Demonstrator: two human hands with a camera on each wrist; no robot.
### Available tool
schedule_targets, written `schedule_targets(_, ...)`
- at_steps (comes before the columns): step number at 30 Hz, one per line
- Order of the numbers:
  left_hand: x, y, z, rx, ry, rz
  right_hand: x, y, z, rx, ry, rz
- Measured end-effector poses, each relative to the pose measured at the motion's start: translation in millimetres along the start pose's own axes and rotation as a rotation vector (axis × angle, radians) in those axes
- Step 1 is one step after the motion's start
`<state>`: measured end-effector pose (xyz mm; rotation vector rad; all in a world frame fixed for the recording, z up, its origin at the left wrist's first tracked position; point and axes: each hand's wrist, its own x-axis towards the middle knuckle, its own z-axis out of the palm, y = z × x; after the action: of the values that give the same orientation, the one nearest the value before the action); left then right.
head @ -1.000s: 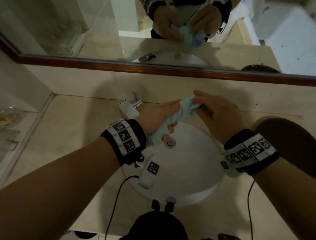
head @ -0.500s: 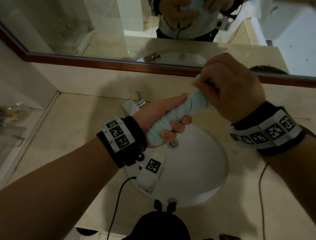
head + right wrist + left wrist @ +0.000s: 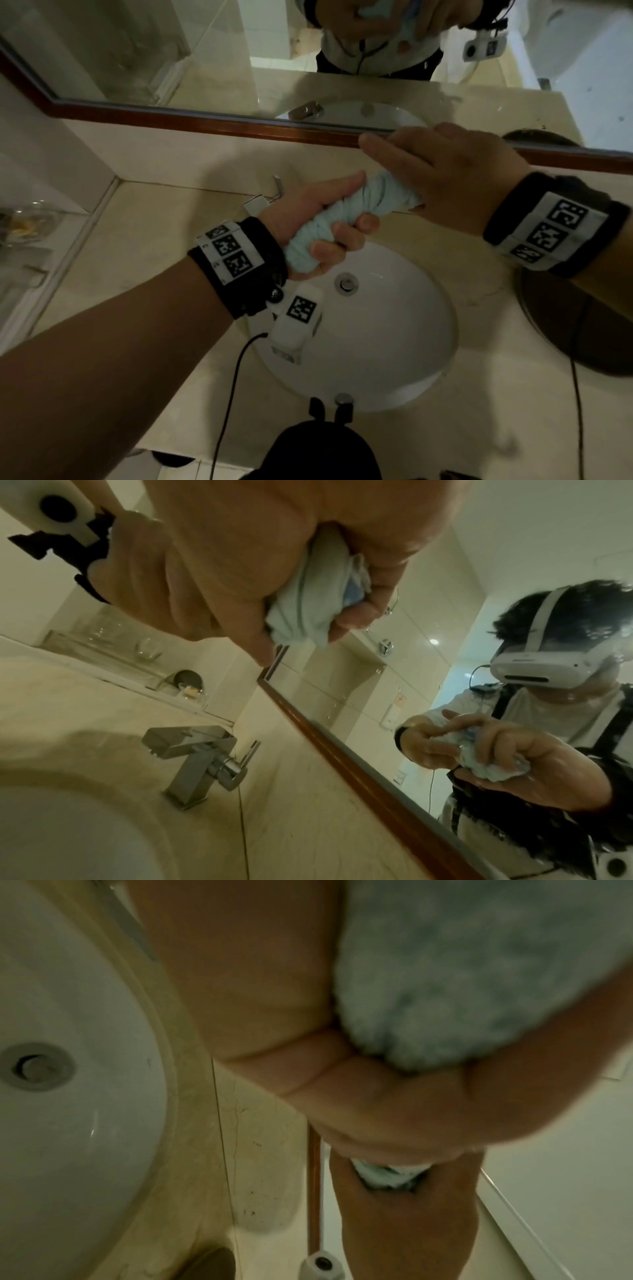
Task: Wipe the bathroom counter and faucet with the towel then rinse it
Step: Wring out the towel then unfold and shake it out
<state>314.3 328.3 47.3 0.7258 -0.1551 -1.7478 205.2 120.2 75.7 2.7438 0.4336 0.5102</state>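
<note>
A light blue towel (image 3: 346, 216) is twisted into a tight rope above the back of the white sink (image 3: 394, 342). My left hand (image 3: 318, 226) grips its lower end, fingers curled round the cloth (image 3: 462, 974). My right hand (image 3: 442, 171) grips the upper end from above, and the towel (image 3: 308, 610) bunches out between its fingers. The chrome faucet (image 3: 198, 758) stands on the beige counter (image 3: 154, 246) behind the sink, mostly hidden by my left hand in the head view.
A wood-framed mirror (image 3: 239, 61) runs along the back wall close behind my right hand. A dark round object (image 3: 582, 325) lies on the counter at right. A glass shelf with a dish (image 3: 24, 222) sits at left. A drain (image 3: 346, 283) lies under the towel.
Both hands have lifted the towel higher above the sink and twisted it tighter. My right hand has risen toward the mirror frame and rolled over the towel's upper end.
</note>
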Motion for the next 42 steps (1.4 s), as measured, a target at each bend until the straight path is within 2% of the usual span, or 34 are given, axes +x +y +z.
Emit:
schedule_targets(2, -1, 4, 4, 0.191, 0.042, 0.005, 1, 0, 5, 0.032, -0.117, 0.018)
schedule_targets(4, -1, 6, 11, 0.56, 0.138, 0.023, 2, 1, 8, 0.066, -0.256, 0.04)
schedule_targets(8, 9, -9, 19, 1.278, 0.366, -0.091, 8, -8, 9, 0.069, -0.52, 0.053)
schedule_targets(11, 20, -22, 3, 1.661, 0.615, -0.014, 11, -18, 17, 0.154, -0.648, 0.148)
schedule_targets(14, 30, -19, -13, 1.926, 0.701, 0.113, 14, -24, 24, 0.333, -0.735, 0.348)
schedule_targets(18, 36, -5, -25, 2.029, 0.717, 0.163, 7, -37, 35, 0.682, -0.701, 0.622)
schedule_targets(23, 42, 0, -34, 2.107, 0.694, 0.204, -7, -64, 45, 1.228, -0.616, 1.12)
schedule_targets(26, 45, 3, -33, 2.164, 0.684, 0.23, -16, -79, 48, 1.525, -0.494, 1.332)
schedule_targets(28, 46, 4, -32, 2.181, 0.673, 0.249, -21, -87, 51, 1.727, -0.384, 1.414)
schedule_targets(33, 48, 8, -26, 2.2, 0.637, 0.281, -26, -99, 50, 2.046, -0.298, 1.446)
schedule_targets(38, 38, 9, -18, 2.059, 0.708, 0.363, -29, -86, 44, 2.16, -0.368, 1.304)
schedule_targets(42, 28, 9, -12, 1.972, 0.693, 0.45, -41, -79, 42, 2.448, -0.432, 1.126)
